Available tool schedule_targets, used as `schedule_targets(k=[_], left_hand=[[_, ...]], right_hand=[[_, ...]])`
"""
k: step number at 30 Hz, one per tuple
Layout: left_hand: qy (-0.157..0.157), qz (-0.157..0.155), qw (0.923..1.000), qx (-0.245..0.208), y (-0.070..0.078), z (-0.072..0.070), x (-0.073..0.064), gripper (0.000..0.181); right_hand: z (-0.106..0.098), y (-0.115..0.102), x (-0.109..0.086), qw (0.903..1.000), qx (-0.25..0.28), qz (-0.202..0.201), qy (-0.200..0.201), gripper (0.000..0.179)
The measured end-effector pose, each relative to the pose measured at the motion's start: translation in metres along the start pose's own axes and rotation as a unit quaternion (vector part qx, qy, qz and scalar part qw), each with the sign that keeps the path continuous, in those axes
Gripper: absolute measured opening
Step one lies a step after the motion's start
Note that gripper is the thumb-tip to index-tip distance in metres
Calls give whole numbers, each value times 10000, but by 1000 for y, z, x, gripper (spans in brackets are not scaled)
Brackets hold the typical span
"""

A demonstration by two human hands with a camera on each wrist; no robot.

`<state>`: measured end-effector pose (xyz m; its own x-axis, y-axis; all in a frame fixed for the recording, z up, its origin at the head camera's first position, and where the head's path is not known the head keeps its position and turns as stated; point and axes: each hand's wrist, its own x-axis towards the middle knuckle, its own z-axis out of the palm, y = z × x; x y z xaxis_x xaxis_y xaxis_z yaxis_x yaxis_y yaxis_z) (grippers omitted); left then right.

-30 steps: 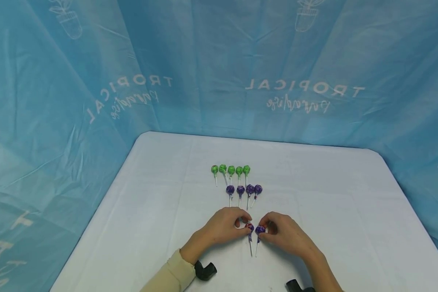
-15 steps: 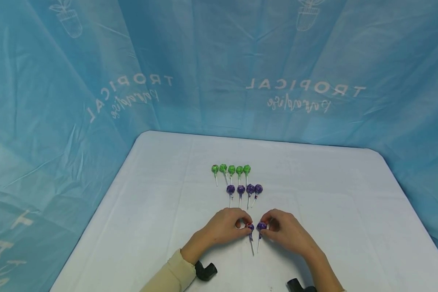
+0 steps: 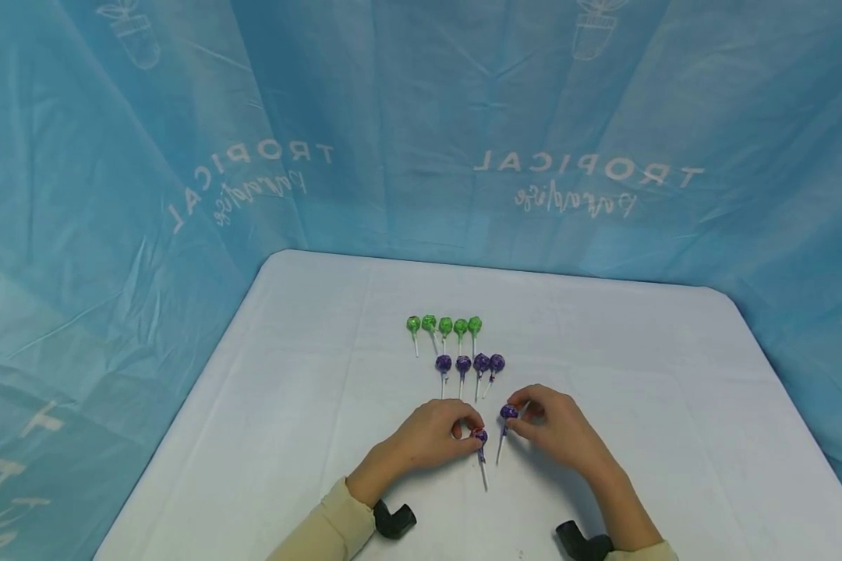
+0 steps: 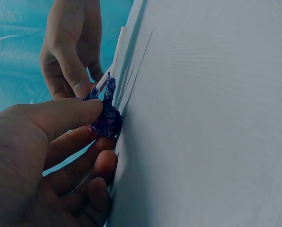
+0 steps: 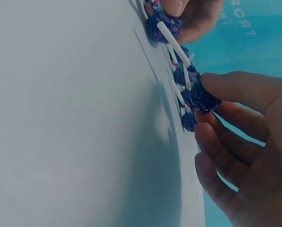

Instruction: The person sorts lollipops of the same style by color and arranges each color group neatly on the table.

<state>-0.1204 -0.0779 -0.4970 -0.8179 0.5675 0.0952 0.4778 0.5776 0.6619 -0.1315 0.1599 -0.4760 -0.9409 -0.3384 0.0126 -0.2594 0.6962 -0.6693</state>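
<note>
Between thumb and fingers, my left hand (image 3: 435, 432) pinches a purple-wrapped lollipop (image 4: 108, 122) by its head, low at the white tabletop, its stick toward me. My right hand (image 3: 557, 428) holds another purple lollipop (image 5: 202, 94), also by the head, a little farther forward and to the right, apart from the first. Beyond the hands lies a row of several purple lollipops (image 3: 463, 364), sticks toward me. Behind that row, several green lollipops (image 3: 445, 326) form a second one, some of their sticks reaching the purple heads.
The white-covered table (image 3: 309, 335) reaches back to a blue printed curtain (image 3: 421, 156), which also hangs at the sides. A black wrist mount (image 3: 395, 522) sits beneath the left wrist, and a similar black mount (image 3: 582, 541) is at the right wrist.
My right hand has moved forward and slightly right with its lollipop, away from the left one. The left hand has stayed in place, still pinching its lollipop. Both rows look unchanged.
</note>
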Motion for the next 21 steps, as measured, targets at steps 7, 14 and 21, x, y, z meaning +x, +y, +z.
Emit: schedule_targets(k=[7,14,21], left_hand=[[56,25,10000,-75,-4,1,-2,17],[56,-41,9998,-163,-3,0,-3,17],[34,-71,9998,-193,-2,1,-3,16]], right_hand=[[-6,1,11,10000,-13,56,34,25],[-14,9,25,9997,-95,218,82,26],[-17,20,39,9990,-159,399,98,29]])
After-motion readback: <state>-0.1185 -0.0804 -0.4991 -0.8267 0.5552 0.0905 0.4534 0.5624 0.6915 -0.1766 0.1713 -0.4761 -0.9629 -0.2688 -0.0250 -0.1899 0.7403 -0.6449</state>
